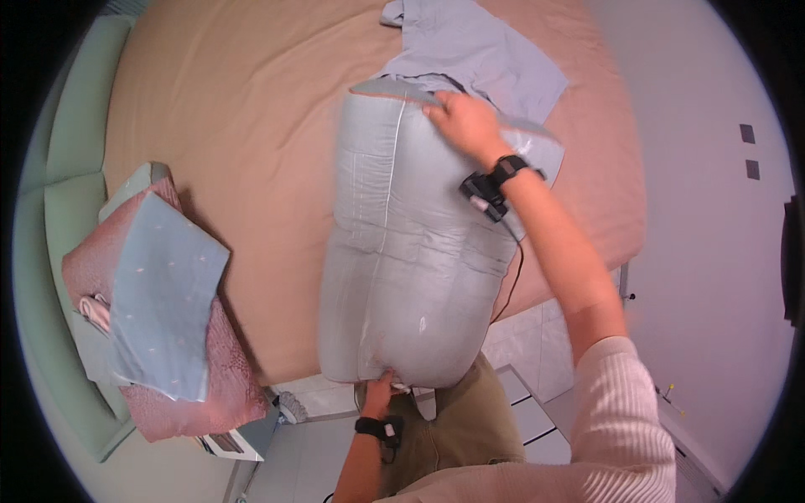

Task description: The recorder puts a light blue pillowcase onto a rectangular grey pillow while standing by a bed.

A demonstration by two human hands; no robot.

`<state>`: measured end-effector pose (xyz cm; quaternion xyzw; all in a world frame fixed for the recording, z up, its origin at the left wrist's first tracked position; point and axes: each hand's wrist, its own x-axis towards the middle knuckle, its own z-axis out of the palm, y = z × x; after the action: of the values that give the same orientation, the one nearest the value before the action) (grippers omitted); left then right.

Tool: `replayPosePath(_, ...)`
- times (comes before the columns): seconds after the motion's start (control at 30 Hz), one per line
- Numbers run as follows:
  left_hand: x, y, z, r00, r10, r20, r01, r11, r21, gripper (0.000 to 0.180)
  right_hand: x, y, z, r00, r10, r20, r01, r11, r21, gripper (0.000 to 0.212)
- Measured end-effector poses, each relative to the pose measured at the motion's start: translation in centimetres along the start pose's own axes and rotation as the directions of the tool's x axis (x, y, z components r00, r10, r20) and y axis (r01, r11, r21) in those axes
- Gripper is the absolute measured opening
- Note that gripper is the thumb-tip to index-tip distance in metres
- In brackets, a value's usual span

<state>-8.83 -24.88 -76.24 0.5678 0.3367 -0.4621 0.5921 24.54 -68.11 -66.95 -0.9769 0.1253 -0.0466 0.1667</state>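
The pillow [411,243] lies lengthwise, near to far: left hand [379,392] pinches its near end, right hand [465,121] presses flat (fingers spread) far.

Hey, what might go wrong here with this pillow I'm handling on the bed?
The pale blue pillow overhangs the bed's edge; only the left hand pinches its near end, so it may slide off. The right hand pressing the far end could rumple the blue cloth beneath.
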Motion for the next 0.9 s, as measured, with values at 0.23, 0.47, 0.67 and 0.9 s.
replayPosePath(0.23, 6.2, 15.2, -3.6, 0.817, -0.325, 0.476, -0.225, 0.58, 0.783, 0.019, 1.8, 8.7, 2.2, 0.971, 0.239, 0.006, -0.239, 0.971, -0.014, 0.04)
replayPosePath(0.47, 18.3, 40.4, 16.5, 0.661, 0.678, 0.32, -0.691, 0.384, 0.613, 0.038, -3.2, 8.2, -3.0, 0.965, 0.027, -0.26, 0.025, 0.98, 0.196, 0.035)
replayPosePath(0.67, 27.4, 56.1, 29.0, 0.633, 0.641, 0.435, -0.729, 0.303, 0.613, 0.024, -9.1, 9.9, -7.3, 0.984, 0.104, -0.145, -0.051, 0.943, 0.33, 0.036)
replayPosePath(0.9, 28.8, 70.5, 38.7, 0.633, 0.632, 0.448, -0.749, 0.353, 0.56, 0.024, -9.5, 17.8, -7.2, 0.998, 0.052, -0.023, -0.038, 0.911, 0.411, 0.035)
